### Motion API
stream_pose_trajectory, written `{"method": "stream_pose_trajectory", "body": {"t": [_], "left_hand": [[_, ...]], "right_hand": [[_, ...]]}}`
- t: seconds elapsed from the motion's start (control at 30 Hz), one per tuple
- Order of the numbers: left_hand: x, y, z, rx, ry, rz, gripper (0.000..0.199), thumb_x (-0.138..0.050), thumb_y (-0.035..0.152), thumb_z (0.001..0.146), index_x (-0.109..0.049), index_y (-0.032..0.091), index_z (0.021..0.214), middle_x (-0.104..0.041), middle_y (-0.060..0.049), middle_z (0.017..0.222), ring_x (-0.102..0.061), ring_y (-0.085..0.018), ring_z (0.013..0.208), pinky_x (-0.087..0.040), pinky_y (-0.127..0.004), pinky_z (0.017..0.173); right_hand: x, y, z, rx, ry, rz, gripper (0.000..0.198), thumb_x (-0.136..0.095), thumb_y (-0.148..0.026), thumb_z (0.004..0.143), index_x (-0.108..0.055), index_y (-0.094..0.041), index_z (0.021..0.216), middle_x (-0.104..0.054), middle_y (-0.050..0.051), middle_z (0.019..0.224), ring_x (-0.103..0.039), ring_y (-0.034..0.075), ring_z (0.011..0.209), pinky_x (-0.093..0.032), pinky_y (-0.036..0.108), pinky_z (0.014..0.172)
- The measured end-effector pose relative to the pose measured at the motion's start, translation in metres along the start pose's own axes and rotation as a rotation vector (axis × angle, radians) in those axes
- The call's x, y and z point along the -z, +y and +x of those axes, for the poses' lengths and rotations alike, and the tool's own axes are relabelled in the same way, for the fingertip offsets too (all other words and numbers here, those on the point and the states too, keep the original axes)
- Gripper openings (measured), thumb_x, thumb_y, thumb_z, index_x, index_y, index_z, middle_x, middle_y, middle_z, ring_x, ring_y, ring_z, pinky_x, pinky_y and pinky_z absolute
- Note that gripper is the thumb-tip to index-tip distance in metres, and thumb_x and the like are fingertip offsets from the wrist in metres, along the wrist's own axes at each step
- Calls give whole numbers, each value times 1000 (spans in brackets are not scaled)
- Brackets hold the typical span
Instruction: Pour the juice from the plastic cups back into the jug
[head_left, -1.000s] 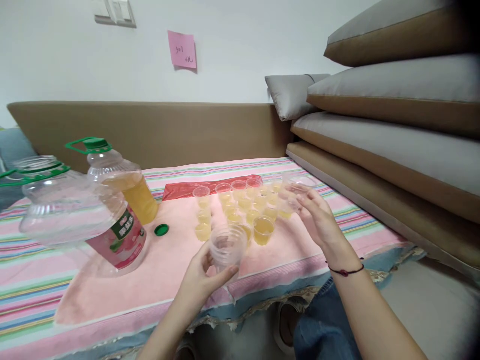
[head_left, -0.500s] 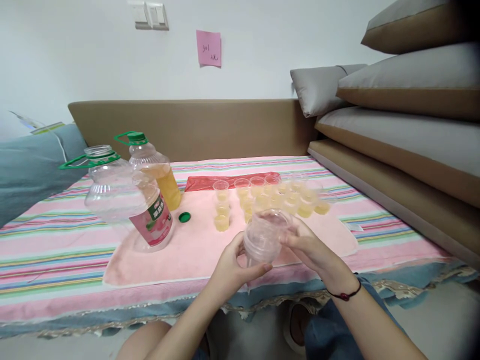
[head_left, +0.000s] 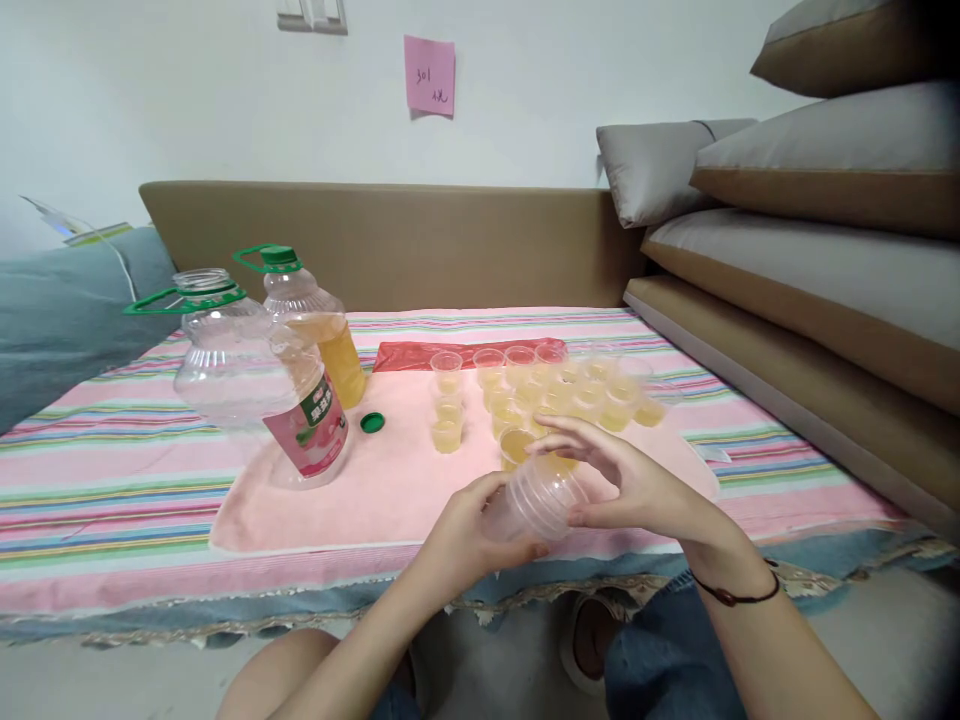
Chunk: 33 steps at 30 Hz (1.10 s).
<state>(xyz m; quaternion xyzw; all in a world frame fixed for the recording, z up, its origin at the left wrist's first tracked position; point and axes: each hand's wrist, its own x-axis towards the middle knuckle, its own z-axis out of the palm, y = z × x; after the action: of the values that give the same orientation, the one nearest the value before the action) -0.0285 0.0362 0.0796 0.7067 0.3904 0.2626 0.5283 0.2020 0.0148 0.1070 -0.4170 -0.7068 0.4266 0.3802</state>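
My left hand (head_left: 480,530) is wrapped round a stack of clear plastic cups (head_left: 544,497), tilted with the mouths toward the right. My right hand (head_left: 626,475) arches over the rim end of the stack, its fingers apart and its thumb close to the lower rim; whether the thumb touches is hard to tell. Just beyond the stack stand clear cups of pale yellow drink (head_left: 517,447), several of them in close rows, partly hidden by my right hand. A shorter line of filled cups (head_left: 447,435) stands to their left.
An uncapped, nearly empty large bottle (head_left: 307,430) stands at left before a capped bottle of yellow drink (head_left: 343,365). A green cap (head_left: 372,422) lies beside them. Red plastic (head_left: 390,357) lies behind the cups on the pink mat (head_left: 300,520). Stacked cushions (head_left: 810,270) rise at right.
My right hand has spread its fingers and shifted right, away from the cup it was gripping at the stack's mouth. The stack has tipped further over to the right in my left hand.
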Motion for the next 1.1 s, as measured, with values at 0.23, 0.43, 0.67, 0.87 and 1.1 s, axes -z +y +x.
{"method": "stream_pose_trajectory", "body": {"t": [0.23, 0.43, 0.67, 0.87, 1.1], "left_hand": [[0, -2, 1, -31, 72, -83, 74, -87, 37, 56, -63, 19, 124, -72, -9, 113, -64, -31, 108, -48, -41, 96], [-1, -10, 11, -253, 89, -495, 136, -90, 58, 57, -7, 26, 160, -49, -18, 150, -53, -30, 132, -39, -40, 112], [1, -4, 24, -219, 227, -509, 110, -86, 39, 71, -16, 34, 156, -32, -16, 162, -52, -28, 135, -45, -38, 107], [10, -10, 30, -240, 232, -479, 91, -80, 34, 79, -27, 39, 153, -35, -12, 161, -53, -27, 135, -49, -36, 105], [14, -25, 40, -232, 369, -451, 80, -82, 41, 75, -45, 35, 146, -51, -11, 151, -61, -31, 125, -58, -34, 94]], "right_hand": [[1, -3, -2, 6, 39, -51, 80, -87, -41, 72, -50, -29, 142, -61, 10, 137, -53, 30, 133, -41, 53, 115], [32, -15, -19, 159, 173, 51, 83, -86, -34, 74, -44, -32, 145, -59, 10, 139, -58, 28, 129, -43, 49, 113], [127, -16, -61, 71, 755, 10, 74, -88, -34, 65, -54, -34, 130, -69, 8, 122, -62, 29, 120, -59, 40, 81], [211, 42, -93, -26, 1023, -8, 75, -90, -37, 56, -56, -32, 122, -70, 9, 116, -65, 31, 112, -59, 43, 77], [291, 100, -79, -325, 951, -267, 79, -87, -38, 52, -52, -25, 121, -68, 15, 119, -63, 36, 115, -56, 50, 92]]}}
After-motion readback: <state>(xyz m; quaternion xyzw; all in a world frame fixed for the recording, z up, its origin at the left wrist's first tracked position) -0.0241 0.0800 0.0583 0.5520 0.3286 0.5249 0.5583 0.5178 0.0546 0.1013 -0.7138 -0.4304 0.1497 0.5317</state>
